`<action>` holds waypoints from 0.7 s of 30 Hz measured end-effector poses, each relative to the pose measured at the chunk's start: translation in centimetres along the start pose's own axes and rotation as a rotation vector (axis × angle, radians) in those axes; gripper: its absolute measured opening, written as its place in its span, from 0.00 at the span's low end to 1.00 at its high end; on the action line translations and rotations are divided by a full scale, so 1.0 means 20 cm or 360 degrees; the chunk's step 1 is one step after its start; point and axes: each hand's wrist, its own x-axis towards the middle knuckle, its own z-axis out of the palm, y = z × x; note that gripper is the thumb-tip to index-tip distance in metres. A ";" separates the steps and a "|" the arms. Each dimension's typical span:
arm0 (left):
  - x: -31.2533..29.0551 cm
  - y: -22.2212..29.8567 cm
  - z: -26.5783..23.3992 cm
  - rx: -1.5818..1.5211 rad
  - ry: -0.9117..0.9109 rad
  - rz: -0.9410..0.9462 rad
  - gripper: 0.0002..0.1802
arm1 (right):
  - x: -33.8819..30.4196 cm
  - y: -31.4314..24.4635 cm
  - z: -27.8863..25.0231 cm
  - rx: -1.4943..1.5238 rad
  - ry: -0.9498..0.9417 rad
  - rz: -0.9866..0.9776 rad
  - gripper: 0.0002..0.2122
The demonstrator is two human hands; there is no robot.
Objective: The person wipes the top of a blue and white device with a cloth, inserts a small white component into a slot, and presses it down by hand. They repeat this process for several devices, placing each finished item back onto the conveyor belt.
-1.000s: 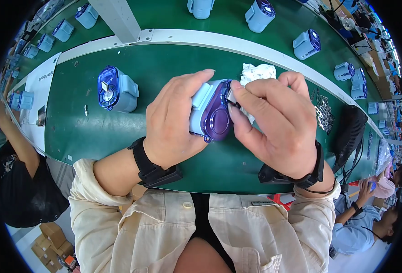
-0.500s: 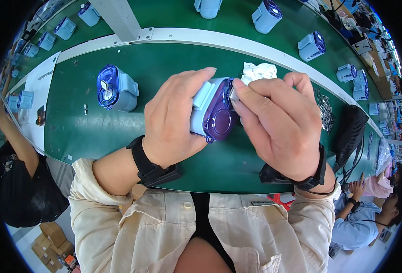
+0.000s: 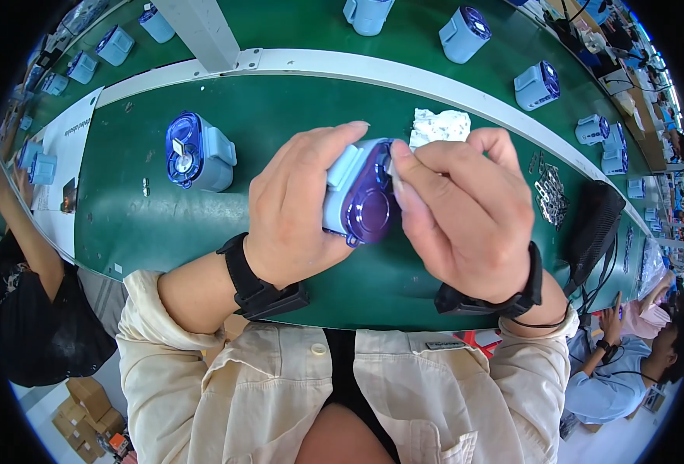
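My left hand (image 3: 294, 205) is wrapped round a light-blue plastic case with a dark-blue see-through lid (image 3: 373, 203), holding it tilted above the green table. Thumb and fingers of my right hand (image 3: 469, 213) are pinched on a small whitish piece (image 3: 392, 172) at the lid's right edge. Those fingertips hide most of the piece, and I cannot tell if it is fixed to the lid. A second light-blue case (image 3: 216, 158) with a blue lid stands upright to the left, a small pale tab on its top.
A crumpled white sheet (image 3: 440, 127) lies beyond my right hand. Small metal parts (image 3: 550, 197) are heaped near a black pouch (image 3: 595, 228). Two tiny metal pieces (image 3: 146, 185) lie at left. Past a white rail (image 3: 318, 62), several blue cases stand. Co-workers sit on both sides.
My right hand has shifted slightly left, against the lid's edge, uncovering more of the metal parts. The cases beyond the rail have moved a little to the right.
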 end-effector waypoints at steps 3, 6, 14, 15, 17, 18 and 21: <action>0.01 0.00 -0.01 0.0007 -0.0049 -0.0074 0.36 | -0.02 0.00 0.04 0.0177 0.0071 0.0104 0.13; 0.01 -0.01 -0.02 -0.0165 0.0050 -0.0104 0.38 | -0.02 0.00 0.05 0.0518 0.0170 0.0255 0.13; -0.03 -0.06 -0.02 -0.0423 -0.0077 -0.0051 0.45 | 0.02 0.05 -0.08 0.0605 0.0067 0.0345 0.11; -0.03 -0.07 0.00 -0.0421 -0.0082 -0.0048 0.45 | 0.02 0.06 -0.09 0.0698 0.0033 0.0408 0.12; -0.02 -0.06 0.04 -0.0573 0.0079 0.0000 0.41 | 0.02 0.07 -0.09 0.0886 -0.0037 0.0534 0.13; -0.02 -0.06 0.05 -0.0649 0.0160 0.0022 0.39 | 0.02 0.08 -0.09 0.0889 -0.0033 0.0535 0.13; -0.03 0.00 0.05 -0.0848 0.0082 -0.0110 0.39 | 0.01 0.10 -0.06 0.1675 -0.0257 0.0767 0.16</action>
